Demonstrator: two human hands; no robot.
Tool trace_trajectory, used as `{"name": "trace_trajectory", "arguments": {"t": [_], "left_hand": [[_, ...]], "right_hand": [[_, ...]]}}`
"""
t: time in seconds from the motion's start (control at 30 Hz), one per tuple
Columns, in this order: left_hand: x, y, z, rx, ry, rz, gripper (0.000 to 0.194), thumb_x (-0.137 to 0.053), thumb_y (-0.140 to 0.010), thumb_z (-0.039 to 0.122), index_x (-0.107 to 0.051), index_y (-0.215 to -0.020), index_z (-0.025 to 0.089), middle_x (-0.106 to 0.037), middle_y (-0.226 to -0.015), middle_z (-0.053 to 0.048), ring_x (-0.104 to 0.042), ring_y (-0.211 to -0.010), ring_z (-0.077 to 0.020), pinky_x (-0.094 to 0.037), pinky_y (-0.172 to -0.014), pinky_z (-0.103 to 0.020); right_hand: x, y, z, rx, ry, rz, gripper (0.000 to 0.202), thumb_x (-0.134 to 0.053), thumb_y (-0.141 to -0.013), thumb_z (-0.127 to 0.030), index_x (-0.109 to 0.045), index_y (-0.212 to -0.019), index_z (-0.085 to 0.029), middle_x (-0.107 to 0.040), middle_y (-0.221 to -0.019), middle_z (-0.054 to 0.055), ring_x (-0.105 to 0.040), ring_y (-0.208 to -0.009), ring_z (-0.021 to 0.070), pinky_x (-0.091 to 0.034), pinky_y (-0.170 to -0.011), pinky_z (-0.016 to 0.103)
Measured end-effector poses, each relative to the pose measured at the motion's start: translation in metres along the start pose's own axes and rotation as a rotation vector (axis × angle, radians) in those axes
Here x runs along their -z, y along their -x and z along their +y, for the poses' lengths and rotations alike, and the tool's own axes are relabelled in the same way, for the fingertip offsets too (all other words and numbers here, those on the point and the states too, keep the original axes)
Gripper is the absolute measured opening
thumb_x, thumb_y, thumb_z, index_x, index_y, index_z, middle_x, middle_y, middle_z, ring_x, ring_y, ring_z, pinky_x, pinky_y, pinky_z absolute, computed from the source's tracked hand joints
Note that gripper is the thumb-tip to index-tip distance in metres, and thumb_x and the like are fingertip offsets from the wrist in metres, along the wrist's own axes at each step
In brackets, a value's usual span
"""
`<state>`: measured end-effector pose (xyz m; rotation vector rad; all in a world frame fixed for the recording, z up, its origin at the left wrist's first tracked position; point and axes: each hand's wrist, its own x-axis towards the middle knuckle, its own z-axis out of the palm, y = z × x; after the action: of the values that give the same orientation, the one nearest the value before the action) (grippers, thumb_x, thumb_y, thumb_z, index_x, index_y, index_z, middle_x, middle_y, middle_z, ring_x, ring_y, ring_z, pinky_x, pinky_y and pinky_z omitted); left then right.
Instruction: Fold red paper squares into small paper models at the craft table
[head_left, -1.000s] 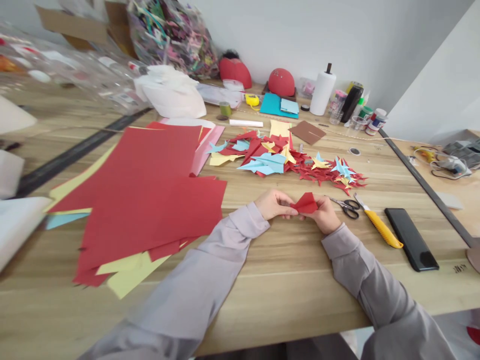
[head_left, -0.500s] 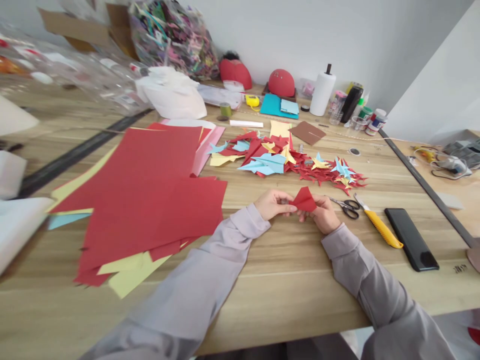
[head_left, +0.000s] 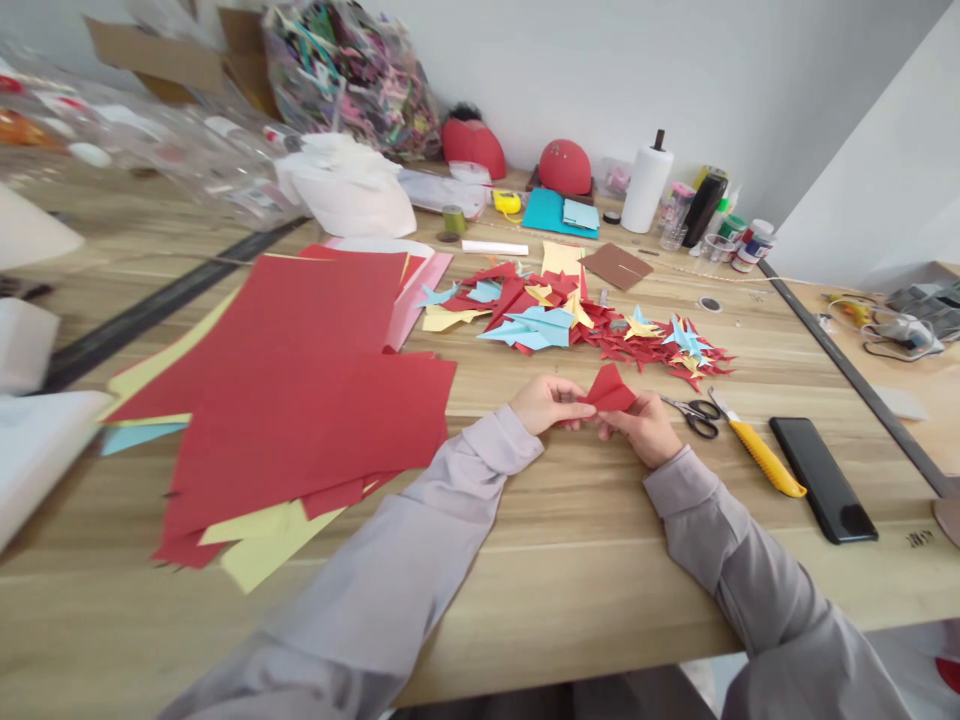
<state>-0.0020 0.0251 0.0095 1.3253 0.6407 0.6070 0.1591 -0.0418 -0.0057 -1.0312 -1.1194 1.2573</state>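
A small folded piece of red paper point(head_left: 609, 388) is held between both hands, just above the wooden table. My left hand point(head_left: 549, 404) pinches its left end with thumb and fingers. On the other side, my right hand point(head_left: 646, 426) grips the right edge, its fingertips partly hidden by the paper. Beyond the hands lies a long heap of folded paper planes point(head_left: 534, 328) in red, blue and yellow. Black-handled scissors point(head_left: 699, 415) rest just right of my right hand, beside a yellow utility knife point(head_left: 766, 458).
Large red paper sheets point(head_left: 300, 390) cover the table's left part, with yellow sheets under them. A black phone point(head_left: 823, 480) lies at the right. At the back stand a white bottle point(head_left: 646, 188), small jars point(head_left: 753, 246) and a bag of coloured shreds point(head_left: 352, 80).
The red paper has tipped slightly in my fingers, its peak a little higher. Both hands have barely shifted and keep their hold.
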Motion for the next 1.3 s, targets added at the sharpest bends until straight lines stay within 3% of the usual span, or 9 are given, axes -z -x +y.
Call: {"name": "trace_trajectory", "arguments": {"t": [0.27,0.57,0.8,1.3], "left_hand": [[-0.0018,-0.0018,-0.0051,0.004,-0.052,0.018,0.031,-0.085,-0.045,0.035,-0.072,-0.063,0.014,-0.06,-0.043,0.0,-0.049,-0.036,-0.008,-0.038,-0.039,-0.019],[0.0019,-0.0016,-0.0034,0.004,-0.001,-0.022,0.029,-0.082,-0.052,0.04,-0.07,-0.058,0.014,-0.063,-0.05,-0.002,-0.049,-0.038,-0.0077,-0.037,-0.039,-0.02],[0.0014,-0.0039,-0.0089,0.005,-0.017,-0.034,0.034,-0.08,-0.056,0.046,-0.07,-0.06,0.014,-0.063,-0.052,-0.002,-0.05,-0.039,-0.0072,-0.04,-0.041,-0.019],[0.0044,-0.0012,-0.0078,0.029,-0.066,-0.11,0.031,-0.085,-0.049,0.034,-0.069,-0.062,0.011,-0.065,-0.052,-0.002,-0.055,-0.043,-0.0085,-0.045,-0.046,-0.02]], "right_hand": [[0.0013,-0.0001,0.0014,-0.017,-0.009,0.021,0.02,-0.078,-0.06,-0.032,-0.067,-0.064,-0.016,-0.063,-0.052,-0.001,-0.056,-0.043,0.0123,-0.046,-0.045,0.024],[0.004,-0.0005,0.0046,-0.046,-0.072,-0.001,0.023,-0.076,-0.066,-0.039,-0.069,-0.07,-0.017,-0.068,-0.063,0.001,-0.058,-0.047,0.0115,-0.047,-0.047,0.024],[0.0003,-0.0003,0.0006,-0.014,0.008,-0.008,0.016,-0.078,-0.063,-0.028,-0.069,-0.071,-0.017,-0.068,-0.065,0.001,-0.058,-0.049,0.0116,-0.048,-0.048,0.024],[0.0013,0.0014,-0.0008,-0.005,0.05,-0.056,0.011,-0.076,-0.062,-0.026,-0.072,-0.066,-0.017,-0.066,-0.055,0.0,-0.057,-0.045,0.0122,-0.047,-0.044,0.023]]}}
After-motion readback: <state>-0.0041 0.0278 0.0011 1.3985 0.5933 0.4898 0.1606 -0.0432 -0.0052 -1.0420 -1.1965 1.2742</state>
